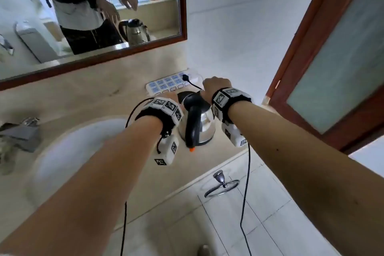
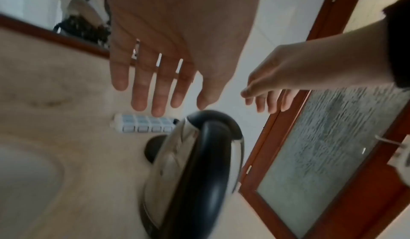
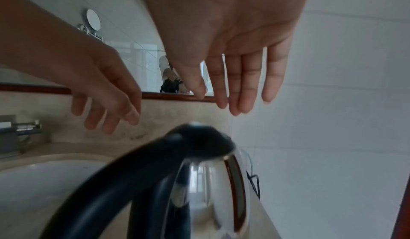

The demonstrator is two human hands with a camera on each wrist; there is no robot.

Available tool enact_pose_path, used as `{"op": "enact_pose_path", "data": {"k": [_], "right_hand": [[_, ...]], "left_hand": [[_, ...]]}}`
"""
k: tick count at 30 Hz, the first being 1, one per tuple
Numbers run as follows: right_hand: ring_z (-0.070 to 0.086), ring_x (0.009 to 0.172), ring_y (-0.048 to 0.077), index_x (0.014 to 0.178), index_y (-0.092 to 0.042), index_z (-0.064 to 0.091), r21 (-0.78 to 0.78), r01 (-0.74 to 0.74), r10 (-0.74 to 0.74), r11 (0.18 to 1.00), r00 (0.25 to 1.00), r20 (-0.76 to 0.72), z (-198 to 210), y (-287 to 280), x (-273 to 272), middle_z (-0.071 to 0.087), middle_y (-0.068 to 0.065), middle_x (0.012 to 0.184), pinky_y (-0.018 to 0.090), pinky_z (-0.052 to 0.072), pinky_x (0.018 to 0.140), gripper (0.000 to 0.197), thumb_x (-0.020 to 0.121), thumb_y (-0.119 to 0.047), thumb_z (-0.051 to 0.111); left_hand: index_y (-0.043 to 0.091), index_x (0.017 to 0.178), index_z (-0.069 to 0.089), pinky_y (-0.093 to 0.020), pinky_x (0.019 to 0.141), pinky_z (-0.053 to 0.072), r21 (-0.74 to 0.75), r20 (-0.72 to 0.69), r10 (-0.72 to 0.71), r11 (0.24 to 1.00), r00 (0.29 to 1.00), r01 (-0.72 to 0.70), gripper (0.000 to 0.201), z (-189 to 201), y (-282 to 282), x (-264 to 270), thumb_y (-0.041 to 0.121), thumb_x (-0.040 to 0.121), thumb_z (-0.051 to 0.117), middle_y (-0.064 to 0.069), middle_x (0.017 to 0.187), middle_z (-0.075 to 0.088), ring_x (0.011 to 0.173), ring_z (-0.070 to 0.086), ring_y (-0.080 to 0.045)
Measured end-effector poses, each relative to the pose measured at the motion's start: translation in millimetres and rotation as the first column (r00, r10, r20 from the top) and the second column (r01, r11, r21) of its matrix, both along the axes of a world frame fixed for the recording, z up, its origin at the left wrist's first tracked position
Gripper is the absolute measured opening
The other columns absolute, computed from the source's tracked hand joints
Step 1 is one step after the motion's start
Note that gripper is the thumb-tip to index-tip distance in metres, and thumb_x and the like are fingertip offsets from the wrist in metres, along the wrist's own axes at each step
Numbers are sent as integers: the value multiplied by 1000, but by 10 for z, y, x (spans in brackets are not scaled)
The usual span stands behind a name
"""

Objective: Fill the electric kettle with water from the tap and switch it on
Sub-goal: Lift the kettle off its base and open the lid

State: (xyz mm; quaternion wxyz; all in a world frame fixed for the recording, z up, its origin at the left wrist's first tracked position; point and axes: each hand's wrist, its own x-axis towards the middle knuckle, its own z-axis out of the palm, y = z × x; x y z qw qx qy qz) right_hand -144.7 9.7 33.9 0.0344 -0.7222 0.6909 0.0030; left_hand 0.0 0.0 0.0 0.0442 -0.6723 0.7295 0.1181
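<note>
A steel electric kettle (image 1: 205,121) with a black lid and black handle (image 1: 192,127) stands on the beige counter, right of the sink; an orange switch (image 1: 192,149) shows at the handle's foot. The same kettle (image 2: 193,169) (image 3: 213,181) fills both wrist views. My left hand (image 2: 164,78) hovers above and left of the lid, fingers straight, holding nothing. My right hand (image 3: 233,78) hovers above and right of the lid, fingers straight, empty. In the head view both hands (image 1: 216,87) are mostly hidden behind the wrist bands. The tap (image 3: 20,129) stands at the sink's back.
A white power strip (image 1: 172,84) lies behind the kettle with a black plug (image 1: 185,77) in it. The white sink basin (image 1: 79,151) is to the left, a grey cloth (image 1: 18,133) at far left. A mirror (image 1: 83,16) hangs above; a wooden door (image 1: 332,68) stands right.
</note>
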Motion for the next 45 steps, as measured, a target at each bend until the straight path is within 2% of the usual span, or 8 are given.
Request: {"op": "enact_pose_path", "data": {"k": [3, 7, 9, 16, 20, 38, 42, 45], "right_hand": [[61, 111, 30, 120, -8, 57, 77, 29, -32, 997, 999, 42, -257, -14, -42, 62, 11, 123, 32, 47, 82, 32, 96, -24, 44], [54, 119, 32, 128, -5, 49, 77, 24, -37, 997, 986, 160, -513, -58, -34, 52, 14, 131, 40, 46, 95, 36, 97, -22, 43], [52, 120, 31, 127, -5, 52, 20, 9, -13, 1000, 982, 190, -577, -104, -54, 53, 13, 131, 40, 43, 99, 36, 97, -23, 41], [45, 124, 25, 126, -15, 57, 8, -87, 81, 996, 958, 276, -614, -238, -207, 58, 7, 128, 35, 37, 102, 37, 95, -34, 50], [42, 126, 23, 129, -15, 56, 16, -110, 99, 994, 943, 317, -642, -267, -216, 57, 6, 129, 34, 35, 104, 42, 93, -37, 55], [52, 117, 24, 110, -17, 69, -85, -132, 153, 988, 921, 359, -217, -134, -135, 63, 6, 117, 32, 38, 101, 24, 93, -15, 52], [62, 102, 28, 105, -22, 64, -37, -38, 51, 999, 894, 445, -57, 10, -133, 67, 9, 112, 28, 43, 79, 27, 91, -11, 43], [63, 97, 30, 87, -24, 49, -46, -7, 30, 999, 852, 523, 21, 88, -142, 71, 10, 105, 30, 47, 79, 16, 87, -9, 44]], "left_hand": [[13, 82, 57, -34, 69, 44, 87, -187, 80, 994, 979, -65, 28, -340, 117, -128, 37, 93, 47, -12, 92, 65, 73, 58, -26], [15, 128, 51, -27, 63, 37, 187, -495, 334, 942, 802, -277, 51, -685, 387, -329, 48, 89, 57, -6, 83, 59, 60, 48, -18], [13, 139, 39, -28, 65, 38, 210, -591, 393, 918, 704, -336, 65, -802, 478, -383, 40, 86, 65, -3, 82, 54, 67, 50, -20], [8, 108, 49, -45, 76, 57, 239, -823, 451, 827, 347, -509, 36, -1077, 668, -541, 19, 81, 71, -9, 93, 62, 88, 66, -36], [8, 123, 46, -53, 73, 58, 143, -848, 373, 846, 378, -514, 45, -1197, 706, -591, 17, 84, 67, -16, 105, 67, 89, 67, -39], [9, 109, 46, -51, 71, 57, 111, -864, 321, 873, 388, -475, 35, -1118, 709, -563, 24, 87, 68, -10, 95, 64, 85, 67, -37], [14, 105, 35, -40, 77, 52, 307, -875, 439, 829, 204, -468, 34, -912, 679, -553, 32, 92, 61, -20, 110, 63, 86, 62, -33], [15, 114, 31, -32, 88, 38, 443, -871, 492, 781, -5, -440, 40, -622, 637, -555, 48, 97, 45, -15, 129, 49, 113, 52, -29]]}}
